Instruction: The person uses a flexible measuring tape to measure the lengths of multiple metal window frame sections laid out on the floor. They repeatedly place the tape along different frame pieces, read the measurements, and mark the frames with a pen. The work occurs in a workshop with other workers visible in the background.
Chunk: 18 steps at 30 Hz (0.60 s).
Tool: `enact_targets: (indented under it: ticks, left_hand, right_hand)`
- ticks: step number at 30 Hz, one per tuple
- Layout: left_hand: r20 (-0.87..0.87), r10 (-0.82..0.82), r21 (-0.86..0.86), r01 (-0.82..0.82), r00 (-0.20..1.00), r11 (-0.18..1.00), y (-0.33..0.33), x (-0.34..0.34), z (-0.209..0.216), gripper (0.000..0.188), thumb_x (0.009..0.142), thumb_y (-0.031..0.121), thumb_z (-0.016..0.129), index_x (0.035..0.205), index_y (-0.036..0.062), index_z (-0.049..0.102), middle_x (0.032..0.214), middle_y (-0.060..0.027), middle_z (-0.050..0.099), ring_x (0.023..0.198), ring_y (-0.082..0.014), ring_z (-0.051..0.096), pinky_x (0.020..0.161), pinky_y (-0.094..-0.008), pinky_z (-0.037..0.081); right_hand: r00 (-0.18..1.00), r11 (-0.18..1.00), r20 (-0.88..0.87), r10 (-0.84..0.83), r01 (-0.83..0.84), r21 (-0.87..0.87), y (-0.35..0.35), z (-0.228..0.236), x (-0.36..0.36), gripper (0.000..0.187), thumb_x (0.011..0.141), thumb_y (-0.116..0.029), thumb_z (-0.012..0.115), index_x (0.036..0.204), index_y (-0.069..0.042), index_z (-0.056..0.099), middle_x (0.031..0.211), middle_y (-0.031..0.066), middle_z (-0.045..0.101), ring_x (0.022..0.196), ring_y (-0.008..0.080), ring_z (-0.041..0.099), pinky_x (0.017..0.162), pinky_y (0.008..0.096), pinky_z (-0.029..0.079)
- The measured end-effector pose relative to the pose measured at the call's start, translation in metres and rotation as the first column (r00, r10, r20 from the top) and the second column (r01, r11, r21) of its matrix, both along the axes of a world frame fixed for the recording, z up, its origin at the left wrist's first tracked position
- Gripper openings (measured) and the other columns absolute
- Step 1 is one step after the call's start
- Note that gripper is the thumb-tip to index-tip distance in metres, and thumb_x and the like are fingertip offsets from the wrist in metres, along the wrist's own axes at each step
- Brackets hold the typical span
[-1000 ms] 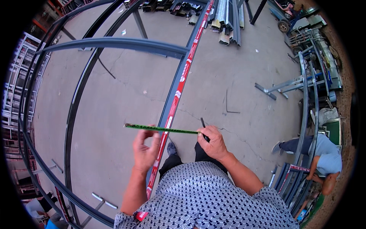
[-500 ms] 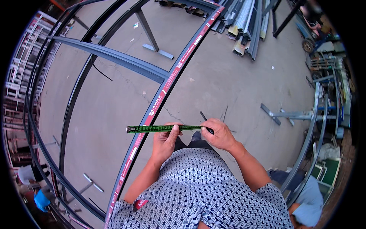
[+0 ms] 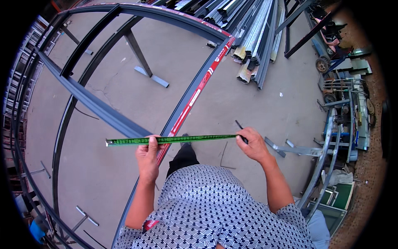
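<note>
Tape [image 3: 203, 138], green and drawn straight, lies almost level over a red-labelled frame bar [image 3: 194, 98] that runs toward one o'clock; its metal tip [image 3: 108, 142] points to nine. Left hand [image 3: 147, 161] pinches it; right hand [image 3: 254, 145] clasps its three-o'clock end plus a slim dark rod [image 3: 239, 124].

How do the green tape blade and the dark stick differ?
The tape blade is green with markings; the stick is dark. The blade runs nearly level between your left hand and right hand; the stick slants. The blade looks far longer than the stick. Both meet the right hand.
</note>
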<state>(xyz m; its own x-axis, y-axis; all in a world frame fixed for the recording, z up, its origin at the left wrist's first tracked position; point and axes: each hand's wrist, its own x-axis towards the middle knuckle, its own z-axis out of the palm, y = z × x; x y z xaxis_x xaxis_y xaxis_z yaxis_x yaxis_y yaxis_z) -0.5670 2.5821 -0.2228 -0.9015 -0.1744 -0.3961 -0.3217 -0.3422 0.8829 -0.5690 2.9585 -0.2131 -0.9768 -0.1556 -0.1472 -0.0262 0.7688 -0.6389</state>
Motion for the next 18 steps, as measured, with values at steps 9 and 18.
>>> enact_targets:
  ticks: [9, 18]
  left_hand:
    - [0.052, 0.220, 0.056, -0.222, 0.974, 0.973, -0.007, -0.106, -0.015, 0.024, 0.106, 0.030, 0.069, 0.105, 0.0062, 0.073, 0.087, -0.0012, 0.070, 0.076, -0.0111, 0.067, 0.075, -0.0265, 0.056]
    - [0.081, 0.470, 0.102, -0.476, 0.879, 0.873, 0.031, -0.130, -0.037, 0.022, 0.107, 0.029, 0.067, 0.104, 0.0070, 0.069, 0.090, -0.0013, 0.069, 0.078, -0.0107, 0.063, 0.075, -0.0267, 0.056]
  right_hand:
    - [0.999, 0.975, -0.043, 0.024, -0.014, 0.222, 0.094, 0.017, -0.134, 0.015, 0.095, -0.018, 0.070, 0.106, -0.008, 0.073, 0.102, 0.0118, 0.066, 0.100, 0.0326, 0.064, 0.085, 0.0425, 0.053]
    - [0.924, 0.925, -0.206, 0.322, -0.259, 0.279, 0.177, -0.017, -0.313, 0.016, 0.094, -0.019, 0.073, 0.105, -0.008, 0.075, 0.109, 0.0109, 0.068, 0.107, 0.0329, 0.065, 0.089, 0.0430, 0.055]
